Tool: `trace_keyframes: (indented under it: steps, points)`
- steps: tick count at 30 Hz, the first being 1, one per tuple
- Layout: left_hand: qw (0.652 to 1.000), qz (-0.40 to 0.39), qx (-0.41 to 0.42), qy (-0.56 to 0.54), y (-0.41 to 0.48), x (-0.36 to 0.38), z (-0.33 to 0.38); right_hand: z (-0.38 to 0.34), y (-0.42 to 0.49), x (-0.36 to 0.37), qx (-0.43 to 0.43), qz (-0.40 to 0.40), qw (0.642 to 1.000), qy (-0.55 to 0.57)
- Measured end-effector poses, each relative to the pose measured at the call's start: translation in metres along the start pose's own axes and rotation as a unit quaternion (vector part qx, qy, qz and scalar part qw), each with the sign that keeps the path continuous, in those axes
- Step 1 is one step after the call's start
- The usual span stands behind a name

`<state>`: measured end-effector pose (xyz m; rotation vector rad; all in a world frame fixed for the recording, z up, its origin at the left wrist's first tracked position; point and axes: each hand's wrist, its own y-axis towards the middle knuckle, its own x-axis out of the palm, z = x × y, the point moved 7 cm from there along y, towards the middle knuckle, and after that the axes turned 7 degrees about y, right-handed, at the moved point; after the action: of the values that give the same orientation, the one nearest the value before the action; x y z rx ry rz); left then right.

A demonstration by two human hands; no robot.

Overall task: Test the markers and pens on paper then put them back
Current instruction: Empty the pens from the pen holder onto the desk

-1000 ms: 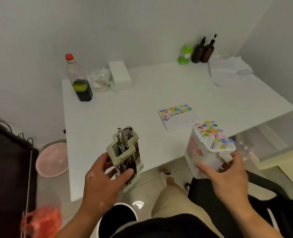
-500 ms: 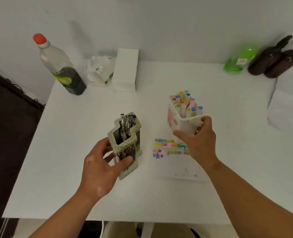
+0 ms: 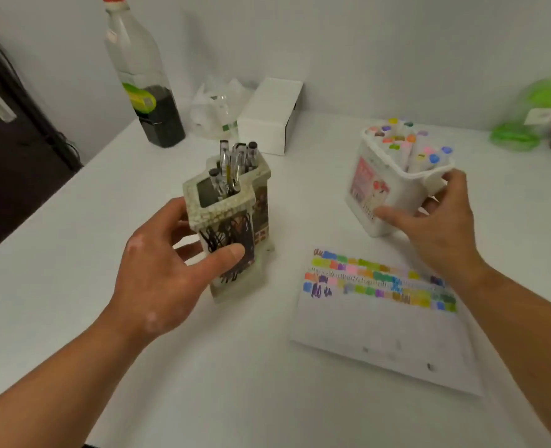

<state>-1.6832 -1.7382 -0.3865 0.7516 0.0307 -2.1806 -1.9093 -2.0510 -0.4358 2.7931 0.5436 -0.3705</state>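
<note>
Over the desk [image 3: 203,383], just left of the paper [image 3: 387,334], set the pen holder [image 3: 232,221] down flat. Gripped now by the left hand [image 3: 157,276], with fingers [image 3: 225,257] clamped round its lower walls and the thumb across the scribbled front, leaning a little. Cannot tell base contact with the desk. Level it before letting go, to stop the pens [image 3: 235,163] standing inside from rattling or tipping out.

Do likewise with the marker box [image 3: 393,189] beyond the paper's far edge. Held by the right hand [image 3: 435,227], thumb on the near face, other fingers curled at the handle side, tilted to the left and probably not yet seated. Lower onto the whole base, then loosen.

Place both clear of the sheet, leaving free the blank half below the rows of colour swatches. Leave mouths upward and the markers [image 3: 406,143] within easy reach. Avoid nudging the bottle [image 3: 148,92] and white box [image 3: 270,114] at the back.
</note>
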Motion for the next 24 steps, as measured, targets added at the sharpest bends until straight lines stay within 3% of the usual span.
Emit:
trace_keyframes:
  steps: [6,8,10,13,20,22,24]
  points:
    - [0.996,0.035,0.036,0.072,-0.055,-0.011,0.012,-0.023,-0.063,-0.017,-0.032,0.055,0.997,-0.033]
    - [0.987,0.033,0.075,0.138,-0.07,-0.02,0.026,-0.043,-0.104,0.001,-0.048,-0.033,0.998,-0.027]
    - [0.962,0.029,0.146,0.229,-0.08,-0.026,0.041,-0.06,-0.14,0.03,-0.051,-0.172,0.983,-0.036]
    - [0.901,0.026,0.236,0.363,-0.09,-0.028,0.053,-0.075,-0.173,0.06,-0.07,-0.274,0.957,-0.062]
    - [0.69,-0.001,0.441,0.574,-0.1,0.0,0.068,-0.076,-0.185,0.101,-0.081,-0.308,0.944,-0.082]
    - [0.644,-0.003,0.482,0.593,-0.096,0.012,0.073,-0.076,-0.181,0.112,-0.092,-0.302,0.944,-0.092]
    - [0.622,0.003,0.498,0.604,-0.085,0.019,0.076,-0.073,-0.174,0.122,-0.099,-0.283,0.948,-0.105]
